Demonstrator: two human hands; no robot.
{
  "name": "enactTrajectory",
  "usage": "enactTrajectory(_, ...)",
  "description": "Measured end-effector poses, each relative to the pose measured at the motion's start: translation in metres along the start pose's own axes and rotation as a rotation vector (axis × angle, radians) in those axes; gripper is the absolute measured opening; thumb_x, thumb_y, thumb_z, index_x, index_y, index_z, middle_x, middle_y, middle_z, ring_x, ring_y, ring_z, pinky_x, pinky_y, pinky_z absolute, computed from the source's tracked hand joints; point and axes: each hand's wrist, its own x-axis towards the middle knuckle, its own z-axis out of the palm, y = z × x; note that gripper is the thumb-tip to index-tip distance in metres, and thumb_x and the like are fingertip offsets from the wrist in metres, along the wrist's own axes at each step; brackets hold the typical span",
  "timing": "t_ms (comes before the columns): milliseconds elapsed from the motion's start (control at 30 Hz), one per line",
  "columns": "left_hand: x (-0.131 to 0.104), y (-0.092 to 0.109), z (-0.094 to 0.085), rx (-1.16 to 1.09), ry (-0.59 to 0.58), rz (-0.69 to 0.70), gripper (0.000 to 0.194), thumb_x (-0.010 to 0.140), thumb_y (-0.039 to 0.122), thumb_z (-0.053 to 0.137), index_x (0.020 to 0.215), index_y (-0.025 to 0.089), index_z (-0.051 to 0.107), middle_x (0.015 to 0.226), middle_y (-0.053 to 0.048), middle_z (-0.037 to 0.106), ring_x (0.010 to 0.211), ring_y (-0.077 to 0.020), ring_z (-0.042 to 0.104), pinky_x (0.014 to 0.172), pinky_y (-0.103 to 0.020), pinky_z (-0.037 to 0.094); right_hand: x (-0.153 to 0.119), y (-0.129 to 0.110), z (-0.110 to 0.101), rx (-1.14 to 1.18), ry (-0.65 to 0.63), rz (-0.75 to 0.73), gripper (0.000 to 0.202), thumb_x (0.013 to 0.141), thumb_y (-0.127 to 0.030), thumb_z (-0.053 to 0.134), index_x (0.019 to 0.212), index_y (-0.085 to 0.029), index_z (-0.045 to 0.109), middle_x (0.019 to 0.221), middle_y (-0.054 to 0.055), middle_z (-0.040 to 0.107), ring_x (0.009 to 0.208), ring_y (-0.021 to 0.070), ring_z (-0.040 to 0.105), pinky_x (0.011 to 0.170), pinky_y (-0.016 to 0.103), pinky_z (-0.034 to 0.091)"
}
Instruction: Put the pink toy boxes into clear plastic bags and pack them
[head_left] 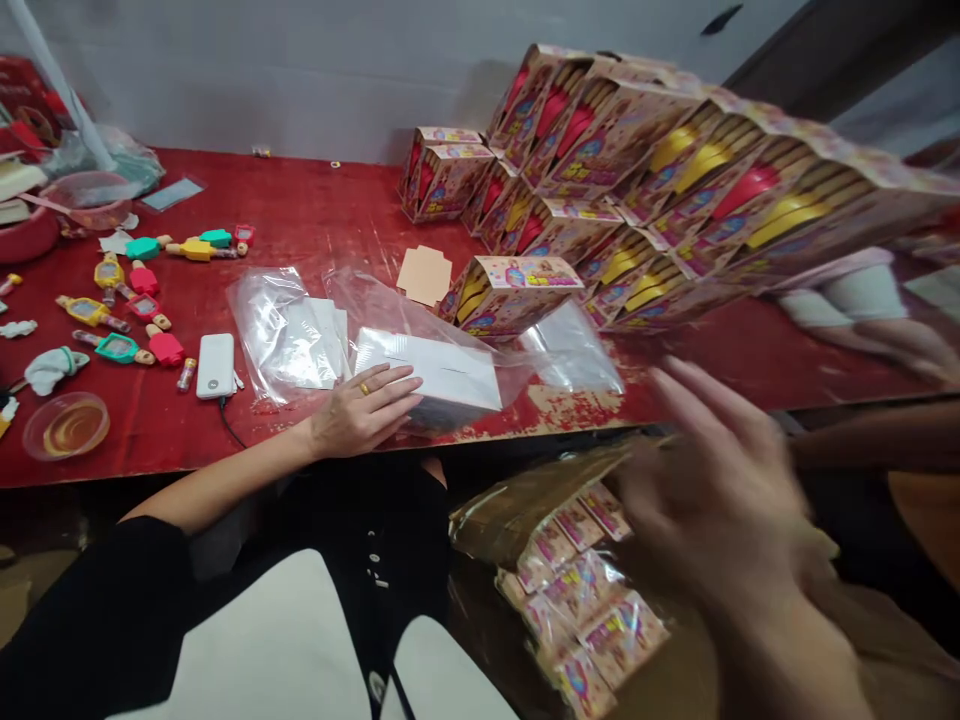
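My left hand lies flat, fingers spread, on the left end of a white box inside a clear plastic bag at the table's front edge. My right hand is raised in front of the table at the right, blurred by motion, its fingers stretched out and nothing seen in it. Below and left of it, an open carton holds several wrapped printed packs. Just behind the white box stands a printed box with yellow contents, beside a small tan card.
Printed boxes are stacked high at the back right of the red table. Colourful small toys, a white power bank with a cable and a bowl of liquid lie left. Another person's arm shows at right.
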Motion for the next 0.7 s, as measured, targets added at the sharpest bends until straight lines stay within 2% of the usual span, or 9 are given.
enactTrajectory(67, 0.003, -0.002, 0.002, 0.054, -0.064, -0.020, 0.037, 0.095, 0.022, 0.062, 0.132, 0.017, 0.064, 0.138, -0.016, 0.067, 0.141, -0.0296, 0.056, 0.120, -0.053, 0.047, 0.034, 0.029, 0.024, -0.123, -0.160, -0.241, 0.064, 0.091, -0.013, 0.048, 0.155, -0.021, 0.048, 0.151, 0.018, 0.054, 0.145, 0.0346, 0.047, 0.119, 0.058, 0.039)
enactTrajectory(100, 0.005, -0.003, 0.003, 0.094, -0.113, -0.037, 0.036, 0.097, 0.023, 0.060, 0.132, 0.016, 0.064, 0.139, -0.016, 0.067, 0.142, -0.0295, 0.055, 0.121, -0.053, 0.045, 0.052, 0.042, 0.035, -0.170, -0.259, -0.303, 0.059, 0.090, -0.012, 0.046, 0.147, -0.022, 0.058, 0.138, 0.015, 0.066, 0.134, 0.0336, 0.059, 0.113, 0.056, 0.046)
enactTrajectory(167, 0.009, -0.005, 0.005, 0.196, -0.226, -0.085, 0.036, 0.101, 0.026, 0.054, 0.133, 0.012, 0.063, 0.142, -0.017, 0.065, 0.142, -0.0300, 0.054, 0.123, -0.055, 0.042, 0.080, 0.063, 0.050, -0.241, -0.418, -0.292, 0.044, 0.091, -0.012, 0.048, 0.122, -0.027, 0.076, 0.108, 0.008, 0.079, 0.104, 0.0277, 0.074, 0.089, 0.043, 0.058)
enactTrajectory(200, 0.011, -0.006, 0.006, 0.244, -0.279, -0.116, 0.037, 0.103, 0.028, 0.051, 0.134, 0.010, 0.062, 0.144, -0.017, 0.063, 0.142, -0.0303, 0.054, 0.123, -0.054, 0.042, 0.089, 0.070, 0.053, -0.273, -0.445, -0.261, 0.039, 0.090, -0.013, 0.050, 0.110, -0.028, 0.080, 0.097, 0.005, 0.080, 0.090, 0.0247, 0.076, 0.076, 0.036, 0.059)
enactTrajectory(300, 0.020, -0.005, 0.009, 0.332, -0.383, -0.232, 0.043, 0.105, 0.031, 0.046, 0.138, 0.008, 0.060, 0.148, -0.016, 0.060, 0.144, -0.0318, 0.052, 0.121, -0.053, 0.043, 0.092, 0.080, 0.052, -0.294, -0.314, -0.194, 0.032, 0.090, -0.013, 0.054, 0.102, -0.025, 0.081, 0.093, 0.005, 0.080, 0.072, 0.0222, 0.075, 0.055, 0.030, 0.051)
enactTrajectory(400, 0.031, 0.000, 0.012, 0.323, -0.411, -0.374, 0.043, 0.105, 0.034, 0.045, 0.136, 0.009, 0.062, 0.147, -0.016, 0.060, 0.146, -0.0337, 0.049, 0.120, -0.054, 0.042, 0.069, 0.077, 0.053, -0.199, -0.129, -0.264, 0.035, 0.093, -0.010, 0.050, 0.108, -0.021, 0.080, 0.099, 0.006, 0.080, 0.081, 0.0201, 0.077, 0.070, 0.030, 0.059)
enactTrajectory(467, 0.037, 0.002, 0.013, 0.248, -0.369, -0.488, 0.043, 0.105, 0.034, 0.043, 0.135, 0.010, 0.063, 0.147, -0.016, 0.060, 0.145, -0.0325, 0.050, 0.121, -0.053, 0.040, 0.044, 0.072, 0.062, -0.172, -0.064, -0.344, 0.038, 0.094, -0.006, 0.047, 0.113, -0.019, 0.077, 0.112, 0.007, 0.078, 0.101, 0.0204, 0.076, 0.094, 0.034, 0.059)
enactTrajectory(533, 0.041, -0.001, 0.012, 0.102, -0.270, -0.627, 0.044, 0.105, 0.033, 0.044, 0.136, 0.009, 0.062, 0.148, -0.018, 0.060, 0.144, -0.0297, 0.052, 0.122, -0.051, 0.039, 0.016, 0.070, 0.076, -0.201, -0.035, -0.383, 0.043, 0.093, -0.001, 0.047, 0.122, -0.019, 0.073, 0.128, 0.008, 0.072, 0.122, 0.0235, 0.069, 0.112, 0.043, 0.051)
enactTrajectory(700, 0.051, -0.022, -0.002, -0.499, 0.249, -1.082, 0.040, 0.097, 0.038, 0.052, 0.122, 0.011, 0.068, 0.138, -0.016, 0.067, 0.134, -0.0262, 0.062, 0.119, -0.044, 0.045, -0.043, 0.075, 0.115, -0.242, 0.014, -0.363, 0.060, 0.090, 0.005, 0.048, 0.142, -0.022, 0.060, 0.148, 0.010, 0.057, 0.143, 0.0260, 0.050, 0.120, 0.044, 0.045)
